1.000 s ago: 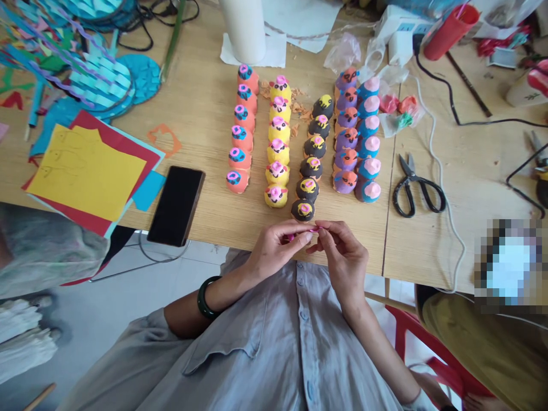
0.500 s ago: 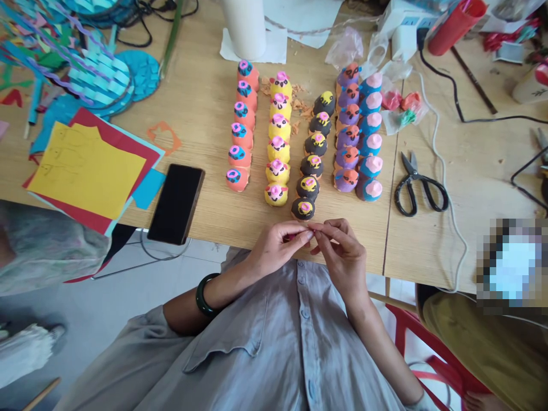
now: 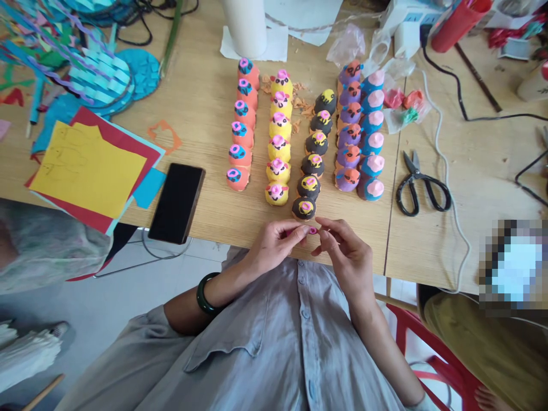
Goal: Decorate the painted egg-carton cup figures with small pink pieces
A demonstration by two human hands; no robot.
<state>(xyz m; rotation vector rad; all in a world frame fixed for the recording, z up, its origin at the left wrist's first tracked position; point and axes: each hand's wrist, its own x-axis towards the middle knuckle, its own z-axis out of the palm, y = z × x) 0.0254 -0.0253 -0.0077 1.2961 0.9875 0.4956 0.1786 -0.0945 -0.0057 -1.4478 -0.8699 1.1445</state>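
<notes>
Close to the table's front edge, my left hand (image 3: pixel 280 242) is closed in a pinch on a small magenta-pink clay piece (image 3: pixel 313 230), its end showing past the thumb. Just right of that piece, my right hand (image 3: pixel 349 251) is curled with thumb and index tips a little apart; I see nothing between them. Right above the hands lies a row of dark rounded lumps (image 3: pixel 315 165) with yellow and pink clay details. Beside it are a yellow row (image 3: pixel 279 128), an orange row (image 3: pixel 245 134), a purple row (image 3: pixel 349 134) and a blue row (image 3: pixel 372 142) with pink tops.
Black-handled scissors (image 3: pixel 423 185) and a white cable (image 3: pixel 456 228) lie to the right. A phone (image 3: pixel 176 202) and stacked coloured paper (image 3: pixel 88 168) are on the left. Behind the rows stands a white cylinder (image 3: pixel 245 28). Other people sit on both sides.
My right hand has drawn slightly right, away from my left fingertips. More of the pink clay piece now shows between the hands.
</notes>
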